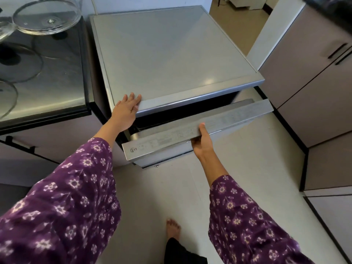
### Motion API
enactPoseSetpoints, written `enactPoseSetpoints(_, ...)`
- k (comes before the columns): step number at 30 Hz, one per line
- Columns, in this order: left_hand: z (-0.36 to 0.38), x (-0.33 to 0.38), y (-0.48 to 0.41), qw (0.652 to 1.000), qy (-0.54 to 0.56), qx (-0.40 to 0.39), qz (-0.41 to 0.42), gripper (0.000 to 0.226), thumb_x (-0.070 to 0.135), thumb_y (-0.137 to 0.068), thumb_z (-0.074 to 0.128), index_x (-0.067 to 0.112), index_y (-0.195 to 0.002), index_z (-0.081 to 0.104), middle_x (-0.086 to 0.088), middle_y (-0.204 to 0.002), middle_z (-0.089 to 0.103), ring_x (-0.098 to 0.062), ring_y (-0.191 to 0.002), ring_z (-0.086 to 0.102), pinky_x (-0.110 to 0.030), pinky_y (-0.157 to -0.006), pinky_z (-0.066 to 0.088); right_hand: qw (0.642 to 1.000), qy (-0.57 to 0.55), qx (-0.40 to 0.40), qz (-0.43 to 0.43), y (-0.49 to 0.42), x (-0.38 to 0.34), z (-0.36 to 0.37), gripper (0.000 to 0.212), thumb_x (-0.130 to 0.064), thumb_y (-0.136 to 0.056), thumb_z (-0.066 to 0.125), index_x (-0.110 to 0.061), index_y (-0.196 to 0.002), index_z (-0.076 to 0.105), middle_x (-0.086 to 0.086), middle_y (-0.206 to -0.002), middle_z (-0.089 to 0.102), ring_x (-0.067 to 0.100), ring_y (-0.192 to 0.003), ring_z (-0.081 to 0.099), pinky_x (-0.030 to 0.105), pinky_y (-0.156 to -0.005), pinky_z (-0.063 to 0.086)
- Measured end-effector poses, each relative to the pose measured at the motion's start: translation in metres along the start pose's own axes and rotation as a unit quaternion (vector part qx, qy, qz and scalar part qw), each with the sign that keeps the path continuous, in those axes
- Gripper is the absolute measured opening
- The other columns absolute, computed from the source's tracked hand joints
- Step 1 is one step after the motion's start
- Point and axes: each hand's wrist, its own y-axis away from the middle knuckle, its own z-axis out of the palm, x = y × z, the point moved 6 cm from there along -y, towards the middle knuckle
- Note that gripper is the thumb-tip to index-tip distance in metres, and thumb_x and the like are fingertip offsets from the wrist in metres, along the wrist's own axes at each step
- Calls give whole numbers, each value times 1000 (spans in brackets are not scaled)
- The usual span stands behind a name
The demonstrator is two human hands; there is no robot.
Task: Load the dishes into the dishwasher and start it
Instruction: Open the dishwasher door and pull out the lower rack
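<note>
The dishwasher (171, 54) interior lies in shadow; door (200, 126) markings unreadable.

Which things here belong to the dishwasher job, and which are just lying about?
Job: dishwasher door, gripped by the right hand; dishwasher top, under the left hand.
Lying about: glass lids, untouched on the stove; cabinets at the right.

Glass lid (46, 17) on stove (57, 77), left of dishwasher (171, 54).
</note>
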Motion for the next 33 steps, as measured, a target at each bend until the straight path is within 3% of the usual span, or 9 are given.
enactPoseSetpoints(6,1,0,1,1000,-9,1,2,46,19,-105,23,19,-151,19,-8,-158,8,-26,-146,1,-36,-116,0,988,79,135,15,45,14,-63,66,-37,-74,78,-5,-125,49,5,-112,61,18,-96,62,31,-85,53)
enactPoseSetpoints(10,1,-2,-1,1000,-25,8,5,46,20,-105,23,19,-151,20,-9,-158,9,-27,-146,2,-36,-117,1,967,141,211,24,76,34,-125,76,-44,-72,77,-4,-128,46,6,-108,56,22,-98,56,32,-89,48)
enactPoseSetpoints(15,4,-3,-4,999,-36,17,19,46,20,-105,23,18,-151,20,-10,-158,9,-28,-146,3,-36,-117,3,958,163,234,18,102,61,-194,38,-36,-85,66,-13,-113,53,8,-113,58,23,-101,55,36,-86,47)
enactPoseSetpoints(20,7,-4,-7,997,-60,30,26,46,21,-105,22,18,-151,20,-11,-158,9,-29,-146,4,-36,-116,3,941,198,276,3,108,81,-248,49,-36,-85,67,-16,-121,40,8,-119,53,25,-105,53,40,-94,45)
enactPoseSetpoints(26,8,-1,-4,993,-91,64,45,45,21,-105,22,14,-149,25,-15,-156,17,-34,-144,12,-41,-116,9,943,208,258,-16,110,96,-288,50,-33,-85,67,-15,-124,40,7,-120,54,24,-108,54,38,-96,45)
enactPoseSetpoints(30,9,5,12,969,-121,195,89,38,17,-101,25,3,-129,48,-29,-124,47,-42,-114,45,-50,-102,30,943,223,245,-11,112,106,-313,43,-34,-85,67,-17,-117,44,7,-115,56,23,-105,55,39,-97,46)
enactPoseSetpoints(33,27,1,38,952,-107,278,68,41,22,-101,24,6,-134,43,-23,-139,41,-35,-132,34,-44,-115,11,940,239,243,-7,111,112,-330,44,-36,-83,68,-16,-116,46,6,-111,57,23,-104,56,41,-98,47)
